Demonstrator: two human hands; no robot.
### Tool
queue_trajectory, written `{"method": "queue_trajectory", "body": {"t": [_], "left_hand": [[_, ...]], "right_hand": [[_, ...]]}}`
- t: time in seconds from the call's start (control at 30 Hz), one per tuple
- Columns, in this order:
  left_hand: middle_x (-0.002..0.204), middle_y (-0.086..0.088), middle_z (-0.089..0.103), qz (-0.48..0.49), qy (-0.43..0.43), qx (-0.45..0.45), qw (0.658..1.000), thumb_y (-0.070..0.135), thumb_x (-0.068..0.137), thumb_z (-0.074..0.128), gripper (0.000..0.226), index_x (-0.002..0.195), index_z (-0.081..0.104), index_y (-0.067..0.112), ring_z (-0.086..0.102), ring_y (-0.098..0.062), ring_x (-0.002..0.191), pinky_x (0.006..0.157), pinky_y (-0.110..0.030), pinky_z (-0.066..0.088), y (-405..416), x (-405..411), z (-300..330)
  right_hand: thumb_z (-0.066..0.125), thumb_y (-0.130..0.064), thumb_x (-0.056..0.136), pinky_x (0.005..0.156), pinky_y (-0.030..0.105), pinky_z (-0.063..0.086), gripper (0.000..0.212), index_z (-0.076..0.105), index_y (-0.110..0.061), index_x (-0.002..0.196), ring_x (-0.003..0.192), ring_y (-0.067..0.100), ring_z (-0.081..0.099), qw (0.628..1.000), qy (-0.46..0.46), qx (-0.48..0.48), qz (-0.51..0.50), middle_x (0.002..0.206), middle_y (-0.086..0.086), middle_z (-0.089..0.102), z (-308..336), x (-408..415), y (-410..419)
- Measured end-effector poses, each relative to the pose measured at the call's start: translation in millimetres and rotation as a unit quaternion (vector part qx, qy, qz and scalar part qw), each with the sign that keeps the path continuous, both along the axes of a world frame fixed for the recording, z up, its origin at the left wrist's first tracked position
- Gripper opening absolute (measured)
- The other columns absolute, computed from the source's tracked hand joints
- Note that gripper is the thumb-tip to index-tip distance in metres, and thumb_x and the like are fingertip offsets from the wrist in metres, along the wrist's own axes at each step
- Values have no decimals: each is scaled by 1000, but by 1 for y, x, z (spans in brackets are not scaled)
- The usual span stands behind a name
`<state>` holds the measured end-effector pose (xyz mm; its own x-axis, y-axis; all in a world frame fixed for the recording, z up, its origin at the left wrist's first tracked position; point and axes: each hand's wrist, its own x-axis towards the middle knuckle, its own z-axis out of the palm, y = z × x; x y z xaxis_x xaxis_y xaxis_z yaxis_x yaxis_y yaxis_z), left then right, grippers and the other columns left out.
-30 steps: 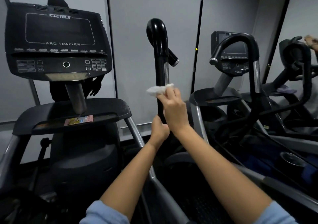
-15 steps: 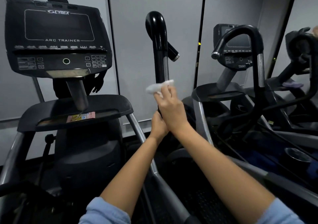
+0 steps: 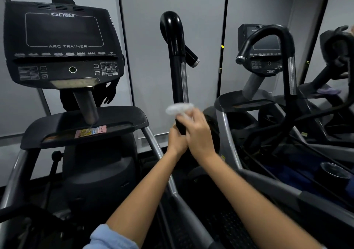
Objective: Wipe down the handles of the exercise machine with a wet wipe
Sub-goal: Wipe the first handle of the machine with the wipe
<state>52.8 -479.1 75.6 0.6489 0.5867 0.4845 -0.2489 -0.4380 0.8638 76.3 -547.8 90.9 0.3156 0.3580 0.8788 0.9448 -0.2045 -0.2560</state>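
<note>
the right hand [image 3: 199, 134] is clenched around the wet wipe [image 3: 179, 109], pressed against the lower part of the tall black handle [image 3: 176, 61] just right of the console [image 3: 61, 46]. the left hand [image 3: 177, 139] wraps the same bar just below, steadying it. i'd worry the loose bunched end of the wipe slips free, or the bar swings if that lower grip eases. above the hands the shaft is open up to its curved top, though a short side grip [image 3: 191, 56] juts out there; the neighbouring machine [image 3: 268, 61] sits near on the right.
</note>
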Motion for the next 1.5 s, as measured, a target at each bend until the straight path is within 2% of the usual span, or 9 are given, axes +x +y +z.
{"method": "queue_trajectory", "body": {"t": [0.17, 0.33, 0.53, 0.8, 0.93, 1.13, 1.23, 1.3, 1.5], "left_hand": [[80, 5, 62, -28, -7, -5, 1000, 0, 85, 60, 15, 99, 59, 5, 60, 2, 74, 62, -8, 47, -1, -3, 0], [96, -13, 69, -29, -1, -35, 999, 9, 81, 68, 24, 104, 59, 6, 66, -20, 89, 75, -30, 55, 4, 2, -4], [85, 0, 64, -37, -16, -59, 997, 8, 82, 66, 24, 105, 59, 6, 62, -8, 78, 61, -11, 49, 1, 3, -2], [65, 0, 49, -45, 1, -43, 998, 5, 79, 67, 21, 80, 47, 10, 49, -5, 58, 50, -9, 40, 4, 2, -5], [68, -3, 55, -37, 13, -35, 999, 7, 77, 68, 16, 85, 54, 2, 52, -8, 60, 54, -16, 43, 5, 4, -6], [64, 8, 49, -49, 7, -46, 998, 0, 81, 65, 23, 80, 47, 14, 52, 10, 49, 49, -5, 39, 1, -3, -2], [64, 9, 48, -48, 4, -48, 998, 1, 82, 66, 30, 74, 46, 22, 52, 12, 50, 51, -4, 39, 0, -3, -3], [67, 8, 53, -45, 5, -57, 997, 1, 81, 66, 23, 80, 51, 19, 55, 11, 54, 54, -5, 42, -2, -5, -1], [106, 12, 56, -80, -22, -12, 996, 8, 100, 35, 24, 119, 46, 18, 57, 12, 92, 78, -8, 47, -7, -18, 0]], "right_hand": [[44, 8, 91, 79, 1, 38, 24, 64, 3, 104, 94, 19, 57, 988, 114, 104, 6, 116, 17, 58, 21, -7, 8], [38, 4, 94, 54, 13, 32, 30, 57, -4, 116, 68, 13, 48, 983, 119, 137, 11, 80, 4, 56, 91, 19, 30], [44, 3, 94, 62, -1, 36, 23, 60, -1, 109, 75, 15, 57, 981, 171, 94, 17, 83, 6, 63, 0, 5, 0], [34, 14, 87, 84, 30, 53, 38, 53, -3, 116, 92, 22, 63, 925, 312, 157, 150, 102, 15, 64, 97, 42, 37], [30, 12, 89, 62, 19, 50, 32, 55, -6, 96, 71, 11, 58, 906, 375, 95, 172, 81, 6, 60, 60, 32, 23], [29, -41, 95, 55, 23, 39, 41, 50, -18, 68, 53, 6, 46, 889, 403, 63, 206, 60, -4, 49, 96, 35, 25], [16, -71, 85, 75, 22, 43, 58, 56, -30, 75, 74, 8, 55, 914, 362, 55, 175, 77, -9, 58, 136, 33, 38], [14, -70, 88, 102, 29, 34, 70, 61, -24, 115, 113, 20, 54, 922, 353, 54, 151, 117, 3, 62, 121, 26, 38], [19, -53, 96, 120, 30, 5, 66, 2, -19, 150, 145, 7, 1, 977, 205, 2, 57, 160, 2, 5, 1, -25, 18]]}}
